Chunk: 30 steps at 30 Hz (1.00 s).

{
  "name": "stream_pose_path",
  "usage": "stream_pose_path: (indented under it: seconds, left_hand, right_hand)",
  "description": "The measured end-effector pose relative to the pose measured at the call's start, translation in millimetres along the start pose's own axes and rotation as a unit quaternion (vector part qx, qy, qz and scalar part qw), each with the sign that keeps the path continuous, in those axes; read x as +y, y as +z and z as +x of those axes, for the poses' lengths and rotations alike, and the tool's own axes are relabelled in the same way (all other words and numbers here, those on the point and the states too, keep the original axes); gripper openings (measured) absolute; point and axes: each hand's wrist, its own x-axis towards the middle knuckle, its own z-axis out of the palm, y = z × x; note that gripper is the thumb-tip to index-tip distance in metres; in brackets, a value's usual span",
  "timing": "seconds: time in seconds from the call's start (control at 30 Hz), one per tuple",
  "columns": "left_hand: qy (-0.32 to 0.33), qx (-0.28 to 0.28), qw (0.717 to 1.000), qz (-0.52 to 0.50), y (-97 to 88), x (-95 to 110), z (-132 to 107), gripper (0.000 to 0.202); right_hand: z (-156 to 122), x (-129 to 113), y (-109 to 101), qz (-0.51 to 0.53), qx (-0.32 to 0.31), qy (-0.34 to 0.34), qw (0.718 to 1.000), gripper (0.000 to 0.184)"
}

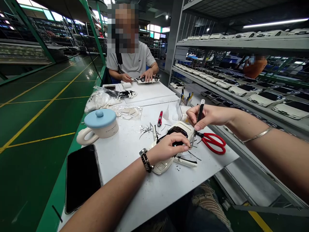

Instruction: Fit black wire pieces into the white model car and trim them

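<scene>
A white model car (164,165) with black parts and opened doors lies on the white table under my left hand (170,146). The fingertips of that hand are pinched together; whatever they hold is too small to make out. My right hand (201,116) grips a pair of tweezers (200,111) with a black upper part, pointing down. Its silver tips end close by my left fingertips. One door (185,161) stands out from the car's near side. Red-handled scissors (213,142) lie right of the car, among thin black strips (194,156).
A blue-lidded mug (106,127) and a phone (83,178) are at left. Beyond the car lie a red cutter (160,118), small silver bits (144,129) and plastic bags (96,100). Across the table a person (132,61) handles another model car (147,79). Shelves (231,43) of white cars stand right.
</scene>
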Motion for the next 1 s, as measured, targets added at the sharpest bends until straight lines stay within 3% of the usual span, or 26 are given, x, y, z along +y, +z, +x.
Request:
stream_pose_path:
  seconds: [0.67,1.0]
  left_hand:
    - [-0.005,-0.012,0.999,-0.034,-0.8,-2.8,0.2,0.008]
    - [-0.012,-0.012,0.999,-0.045,-0.9,-2.6,0.4,0.007]
  right_hand:
    - [5.9,-0.4,-1.1,-0.007,-0.044,-0.002,0.999,0.032]
    - [8.9,-0.4,1.1,-0.011,-0.034,0.005,0.999,0.027]
